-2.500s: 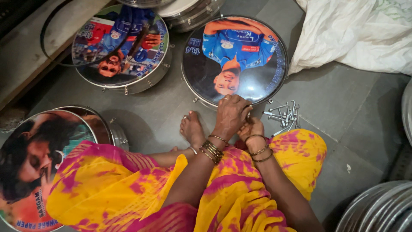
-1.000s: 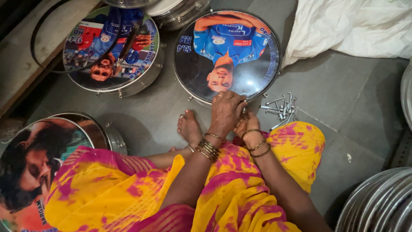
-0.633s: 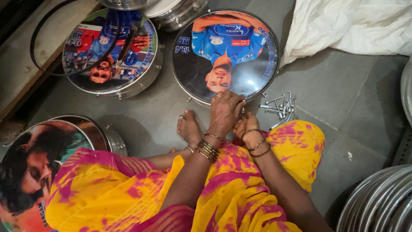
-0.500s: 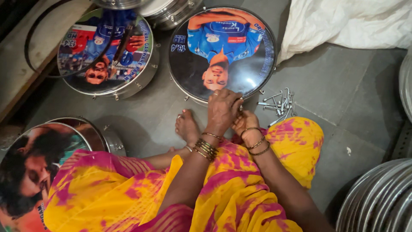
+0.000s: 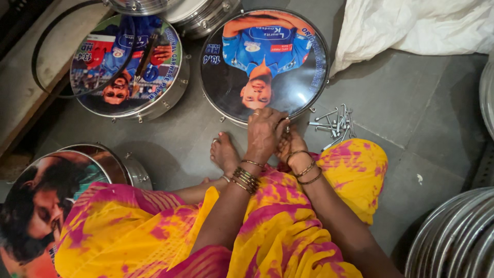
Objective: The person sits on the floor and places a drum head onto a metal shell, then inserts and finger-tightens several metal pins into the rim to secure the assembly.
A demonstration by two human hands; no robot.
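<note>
Little changed since a moment ago: both hands stayed at the near rim of the round drum (image 5: 265, 64) on the floor. Left hand (image 5: 263, 135) draped over the rim, fingers curled; right hand (image 5: 289, 146) tucked beneath, grip hidden. Loose bolts (image 5: 333, 123) lying just beside.

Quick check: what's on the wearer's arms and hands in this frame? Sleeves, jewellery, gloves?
No gloves, and both forearms are bare with no sleeves showing. The left hand has a ring on one finger and a stack of dark and gold-toned bangles at the wrist. The right hand has a few thin gold-toned bangles at its wrist. A pink and yellow patterned garment lies under the arms.
</note>
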